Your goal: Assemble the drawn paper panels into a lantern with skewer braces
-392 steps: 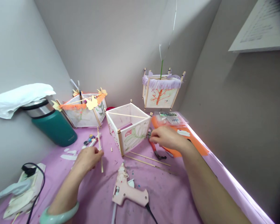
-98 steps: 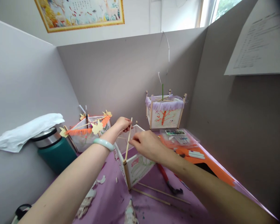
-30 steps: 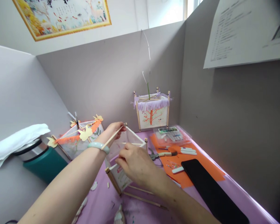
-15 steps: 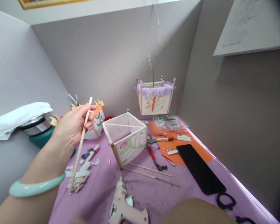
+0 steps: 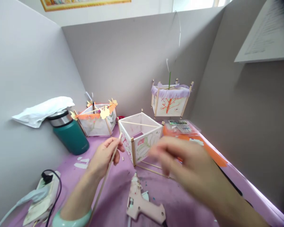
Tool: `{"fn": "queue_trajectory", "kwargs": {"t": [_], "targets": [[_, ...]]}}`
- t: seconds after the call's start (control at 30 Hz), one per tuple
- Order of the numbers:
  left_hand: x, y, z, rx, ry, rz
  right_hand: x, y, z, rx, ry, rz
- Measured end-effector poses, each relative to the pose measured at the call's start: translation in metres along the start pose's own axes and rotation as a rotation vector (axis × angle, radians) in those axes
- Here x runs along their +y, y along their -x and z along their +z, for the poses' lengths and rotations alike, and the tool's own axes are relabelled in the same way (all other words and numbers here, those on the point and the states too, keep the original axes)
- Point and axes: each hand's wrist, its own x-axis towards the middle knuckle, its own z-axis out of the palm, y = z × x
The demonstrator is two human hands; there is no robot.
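Observation:
My left hand (image 5: 103,159) pinches a thin wooden stick (image 5: 99,192) near its upper end, and the stick slants down past my wrist. Just beyond it stands a box-shaped paper lantern (image 5: 145,147) with wooden corner posts, flower drawings and one stick laid diagonally across its top. My right hand (image 5: 183,157) is raised in front of the lantern's right side. Motion smears its fingers, so I cannot make out what they hold, if anything. Between my hands a pale pink glue gun (image 5: 144,205) lies on the purple cloth. Two thin sticks (image 5: 153,171) lie by the lantern's base, partly behind my right hand.
At the back left is a lantern with orange fringe and yellow paper shapes (image 5: 94,123), beside a teal bottle (image 5: 72,135) topped by white tissue (image 5: 47,108). A purple-fringed lantern (image 5: 170,105) hangs at the back right. A power strip (image 5: 44,198) lies front left; orange sheet (image 5: 209,149) lies right.
My left hand has come down and nearer the lantern with the stick. My right hand has risen into view on the right, covering the pliers and most of the phone. The view has shifted left.

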Motion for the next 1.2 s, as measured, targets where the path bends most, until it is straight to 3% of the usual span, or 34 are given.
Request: {"fn": "queue_trajectory", "kwargs": {"t": [0.13,0.17,0.3,0.43,0.63,0.73,0.83,0.9,1.03,1.2], "targets": [[-0.013,0.009,0.006,0.026,-0.014,-0.048,0.057,-0.027,0.005,0.191,0.223,0.353],[-0.017,0.010,0.008,0.027,-0.011,-0.051,0.072,-0.033,0.008,0.154,0.230,0.413],[-0.025,0.013,0.018,0.000,0.030,-0.072,0.108,-0.045,0.025,-0.102,0.069,0.324],[-0.022,0.003,0.015,0.039,0.032,-0.016,0.108,-0.053,0.043,-0.042,0.206,0.314],[-0.018,-0.042,-0.009,0.165,0.073,0.047,0.099,-0.082,0.072,-0.080,0.300,0.275],[-0.021,-0.052,-0.022,0.226,0.100,-0.014,0.103,-0.080,0.070,-0.157,0.360,0.267],[-0.022,-0.041,-0.030,0.289,0.067,-0.025,0.114,-0.063,0.052,-0.189,0.493,0.302],[-0.023,-0.028,-0.029,0.205,0.061,-0.033,0.124,-0.050,0.040,-0.243,0.577,0.337],[-0.026,-0.008,-0.013,-0.139,0.104,-0.085,0.137,-0.038,0.033,-0.398,0.656,0.340],[-0.038,0.000,0.004,-0.249,0.094,-0.140,0.133,-0.039,0.036,-0.516,0.675,0.264]]}}
